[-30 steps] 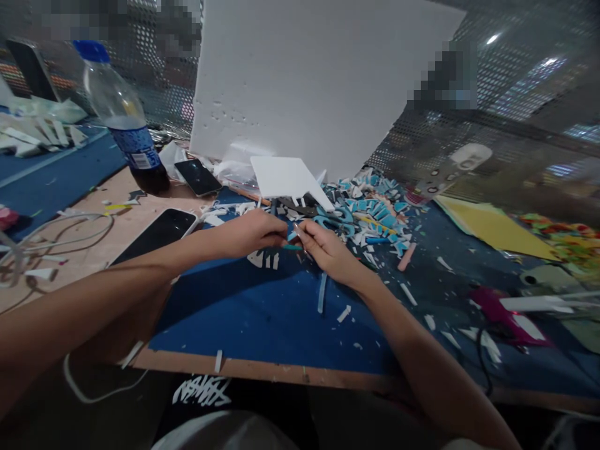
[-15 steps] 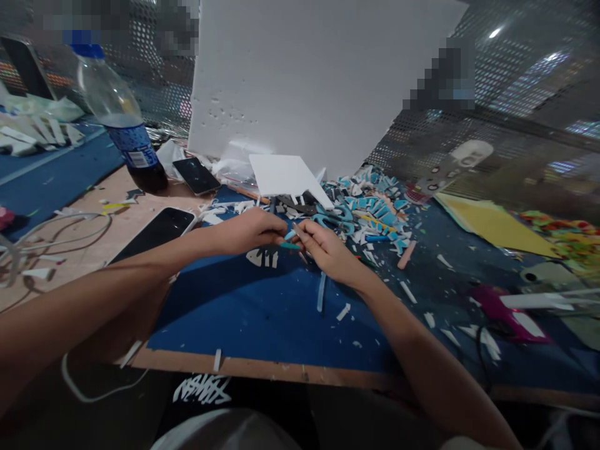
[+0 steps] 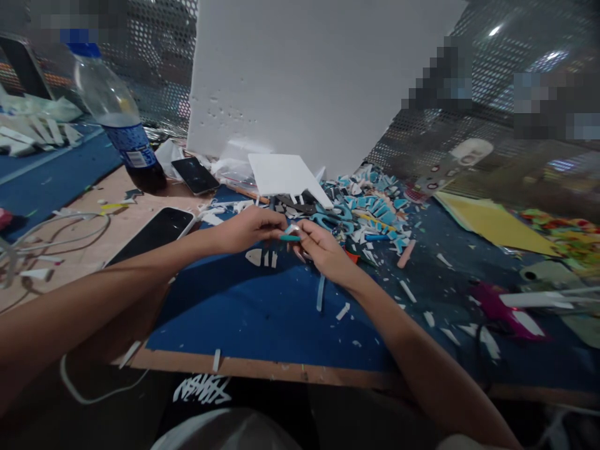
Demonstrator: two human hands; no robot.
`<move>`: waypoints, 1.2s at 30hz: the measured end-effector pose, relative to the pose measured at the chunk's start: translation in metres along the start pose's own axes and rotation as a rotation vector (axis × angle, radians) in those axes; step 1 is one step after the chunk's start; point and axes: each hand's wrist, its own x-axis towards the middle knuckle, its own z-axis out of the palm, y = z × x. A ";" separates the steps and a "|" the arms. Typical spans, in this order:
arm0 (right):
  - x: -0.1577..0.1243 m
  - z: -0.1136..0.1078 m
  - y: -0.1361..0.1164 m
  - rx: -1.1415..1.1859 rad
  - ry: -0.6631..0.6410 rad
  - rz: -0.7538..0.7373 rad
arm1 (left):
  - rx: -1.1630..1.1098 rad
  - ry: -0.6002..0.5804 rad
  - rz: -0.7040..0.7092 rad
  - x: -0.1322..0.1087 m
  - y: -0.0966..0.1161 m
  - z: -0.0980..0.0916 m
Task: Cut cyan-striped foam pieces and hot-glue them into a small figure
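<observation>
My left hand (image 3: 250, 228) and my right hand (image 3: 323, 247) meet above the blue mat (image 3: 225, 306), fingertips almost touching. A small teal and white piece (image 3: 290, 238) sits between them, with the fingers of both hands closed at its ends. Beneath my right fingers something thin and pale shows; what it is I cannot tell. Just below the hands, small white cut pieces (image 3: 254, 257) lie on the mat, one rounded with a small hole and others like short strips. A narrow light-blue strip (image 3: 320, 294) lies below my right hand.
Behind the hands stand a white foam board (image 3: 300, 81) and a smaller white sheet (image 3: 276, 175). Blue scissors (image 3: 335, 219) lie among heaped blue and white scraps (image 3: 379, 206). To the left are phones (image 3: 154, 234), a cola bottle (image 3: 126, 137) and cables. A magenta tool (image 3: 509, 309) lies right.
My right fingers have shifted, and the thin blade-like thing that stuck out over them is no longer seen there. The teal piece has turned slightly and risen; the left hand stays nearly in place.
</observation>
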 end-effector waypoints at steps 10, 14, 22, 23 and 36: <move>-0.003 0.002 -0.004 -0.137 0.071 -0.005 | 0.060 -0.049 0.023 -0.002 0.000 0.001; -0.003 0.002 -0.004 -0.220 0.080 -0.032 | 0.079 -0.049 0.029 -0.001 0.002 0.000; 0.000 -0.003 -0.001 -0.248 0.067 -0.115 | 0.080 -0.026 0.048 -0.001 0.003 0.000; 0.000 -0.003 -0.001 -0.245 0.068 -0.119 | 0.073 -0.020 0.051 -0.001 0.002 0.000; -0.001 0.001 0.003 -0.154 0.037 -0.094 | -0.127 0.082 0.031 -0.001 -0.004 0.006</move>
